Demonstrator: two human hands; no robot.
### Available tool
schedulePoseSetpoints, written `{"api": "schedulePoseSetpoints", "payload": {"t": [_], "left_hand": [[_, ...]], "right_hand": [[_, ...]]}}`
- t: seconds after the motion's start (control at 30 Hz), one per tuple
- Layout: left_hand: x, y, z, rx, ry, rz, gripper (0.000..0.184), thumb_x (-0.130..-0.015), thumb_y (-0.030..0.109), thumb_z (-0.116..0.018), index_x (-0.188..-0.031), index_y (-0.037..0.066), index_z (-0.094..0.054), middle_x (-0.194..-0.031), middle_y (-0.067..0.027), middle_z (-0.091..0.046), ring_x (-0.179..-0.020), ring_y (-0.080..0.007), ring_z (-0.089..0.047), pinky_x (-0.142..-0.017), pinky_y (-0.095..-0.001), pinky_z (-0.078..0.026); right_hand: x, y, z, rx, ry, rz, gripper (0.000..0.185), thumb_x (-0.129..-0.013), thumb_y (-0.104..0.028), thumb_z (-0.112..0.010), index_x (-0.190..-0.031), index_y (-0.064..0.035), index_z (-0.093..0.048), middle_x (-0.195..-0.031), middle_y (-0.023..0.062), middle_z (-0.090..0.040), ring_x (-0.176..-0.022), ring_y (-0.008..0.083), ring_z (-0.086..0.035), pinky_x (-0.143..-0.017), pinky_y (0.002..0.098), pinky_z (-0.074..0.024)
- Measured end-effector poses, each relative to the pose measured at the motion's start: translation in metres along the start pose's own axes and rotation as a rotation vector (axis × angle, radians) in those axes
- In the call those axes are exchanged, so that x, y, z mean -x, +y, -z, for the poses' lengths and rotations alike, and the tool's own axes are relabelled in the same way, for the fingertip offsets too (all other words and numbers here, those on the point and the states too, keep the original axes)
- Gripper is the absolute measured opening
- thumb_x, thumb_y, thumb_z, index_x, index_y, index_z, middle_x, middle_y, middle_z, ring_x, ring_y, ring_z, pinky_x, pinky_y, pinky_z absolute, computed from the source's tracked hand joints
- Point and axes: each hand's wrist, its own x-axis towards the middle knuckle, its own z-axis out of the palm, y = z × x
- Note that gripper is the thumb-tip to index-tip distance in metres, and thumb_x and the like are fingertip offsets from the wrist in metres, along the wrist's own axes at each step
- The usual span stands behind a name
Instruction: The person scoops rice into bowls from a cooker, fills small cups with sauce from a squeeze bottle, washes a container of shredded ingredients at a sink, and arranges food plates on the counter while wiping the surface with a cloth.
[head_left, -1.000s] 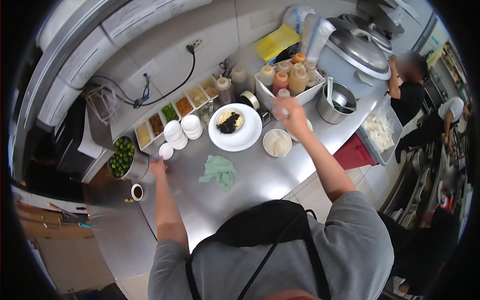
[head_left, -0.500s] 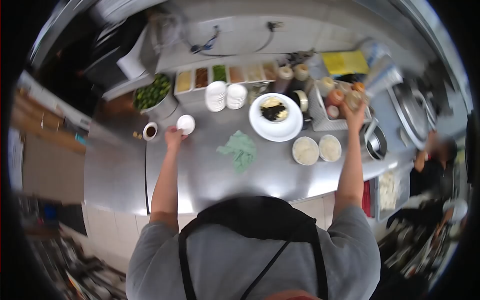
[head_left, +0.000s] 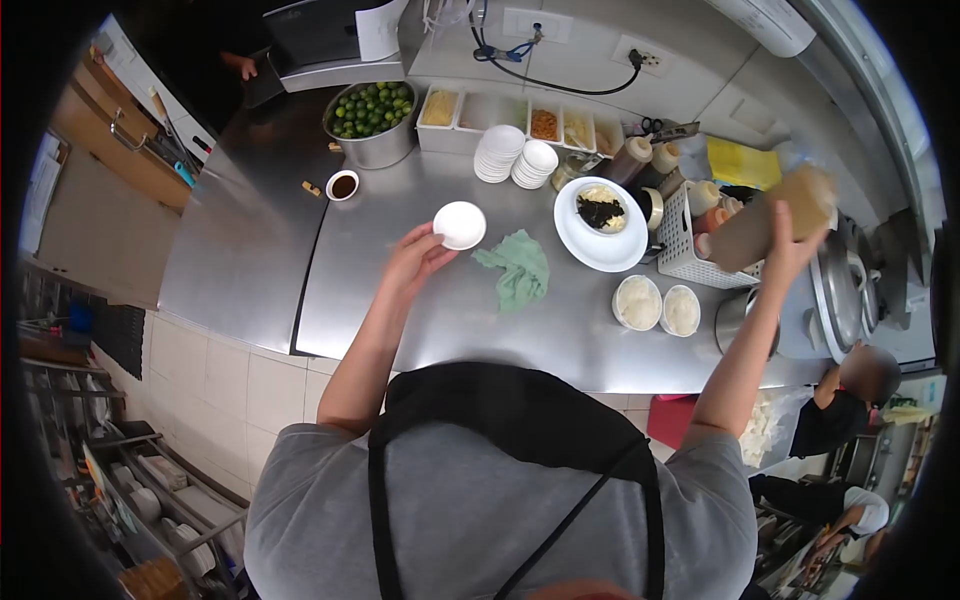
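Observation:
My left hand [head_left: 412, 260] is closed on the rim of a small white sauce dish [head_left: 460, 226], held over the steel counter to the left of a crumpled green cloth [head_left: 518, 268]. In my right hand [head_left: 795, 248] is a squeeze bottle [head_left: 752, 236] with brownish contents, raised and tilted beside the white basket [head_left: 690, 262]. Other sauce bottles [head_left: 708, 222] stand in that basket. A small dish of dark sauce [head_left: 342, 186] sits on the left part of the counter. Stacks of white dishes [head_left: 500, 145] stand at the back.
A white plate [head_left: 630, 258] carries a bowl of dark and pale food. Two tubs of white food [head_left: 638, 303] sit in front of it. A pot of green limes [head_left: 385, 150] and topping containers [head_left: 440, 108] line the back. Other people [head_left: 850, 400] are at the right.
My right hand has lifted the squeeze bottle out of the basket and tilted it. My left hand has brought the sauce dish rightward, toward the cloth. The camera view has turned.

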Motion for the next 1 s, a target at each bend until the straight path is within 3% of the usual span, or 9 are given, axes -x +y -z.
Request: {"api": "schedulePoseSetpoints", "payload": {"t": [0.07,0.13,0.27,0.33,0.4,0.6,1.0], "left_hand": [[0.006,0.007,-0.012,0.016,-0.086,0.024,0.038,-0.083,0.006,-0.053,-0.117,-0.005,-0.041,-0.11,-0.014,-0.053,-0.1,-0.022,-0.055,-0.086,-0.0325,-0.047],[0.006,0.009,-0.021,0.037,-0.12,0.021,0.038,-0.082,0.006,-0.054,-0.116,-0.005,-0.043,-0.11,-0.0142,-0.054,-0.099,-0.0222,-0.056,-0.086,-0.0327,-0.047],[0.008,0.009,-0.039,0.062,-0.198,0.033,0.038,-0.081,0.006,-0.058,-0.115,-0.006,-0.045,-0.107,-0.0132,-0.056,-0.097,-0.0205,-0.057,-0.086,-0.0312,-0.047],[0.01,0.004,-0.043,0.052,-0.219,0.048,0.038,-0.08,0.005,-0.058,-0.114,-0.005,-0.046,-0.105,-0.0128,-0.057,-0.096,-0.0201,-0.057,-0.085,-0.0306,-0.048],[0.013,0.0,-0.044,0.041,-0.239,0.051,0.037,-0.08,0.005,-0.059,-0.114,-0.005,-0.047,-0.104,-0.0125,-0.058,-0.095,-0.0196,-0.058,-0.085,-0.03,-0.048],[0.02,-0.016,-0.044,-0.054,-0.25,0.071,0.037,-0.079,0.004,-0.06,-0.114,-0.003,-0.048,-0.103,-0.0116,-0.059,-0.093,-0.0174,-0.058,-0.083,-0.0288,-0.049],[0.015,-0.032,-0.043,-0.089,-0.267,0.13,0.035,-0.079,0.005,-0.06,-0.113,-0.001,-0.051,-0.101,-0.0095,-0.059,-0.09,-0.0152,-0.059,-0.079,-0.027,-0.05]], "right_hand": [[0.032,-0.007,-0.016,-0.193,-0.296,-0.285,0.062,-0.072,-0.03,-0.069,-0.12,-0.0005,-0.042,-0.111,0.0116,-0.05,-0.1,0.0199,-0.048,-0.087,0.0314,-0.0367],[0.062,-0.031,-0.033,-0.427,-0.609,-0.572,0.059,-0.07,-0.028,-0.069,-0.117,-0.0009,-0.045,-0.106,0.0102,-0.053,-0.095,0.0192,-0.052,-0.082,0.0314,-0.0423],[0.115,-0.071,-0.062,-0.584,-1.175,-0.848,0.069,-0.072,-0.03,-0.067,-0.125,-0.0004,-0.036,-0.113,0.011,-0.051,-0.101,0.0179,-0.05,-0.085,0.0304,-0.0415],[0.132,-0.09,-0.067,-0.619,-1.259,-0.937,0.071,-0.072,-0.032,-0.067,-0.127,-0.0007,-0.034,-0.116,0.0121,-0.049,-0.103,0.0185,-0.049,-0.085,0.0309,-0.0415],[0.143,-0.093,-0.071,-0.548,-1.516,-1.003,0.073,-0.073,-0.034,-0.066,-0.128,-0.0013,-0.032,-0.117,0.0126,-0.048,-0.105,0.0185,-0.048,-0.084,0.0314,-0.0422],[0.158,-0.086,-0.073,-0.444,-1.611,-1.23,0.077,-0.072,-0.038,-0.066,-0.129,-0.0017,-0.03,-0.112,0.0116,-0.049,-0.102,0.0163,-0.049,-0.08,0.0306,-0.0446],[0.156,-0.087,-0.068,-0.378,-1.628,-1.322,0.079,-0.07,-0.041,-0.068,-0.127,0.0012,-0.033,-0.109,0.0121,-0.05,-0.095,0.0159,-0.053,-0.073,0.0293,-0.0465]]}}
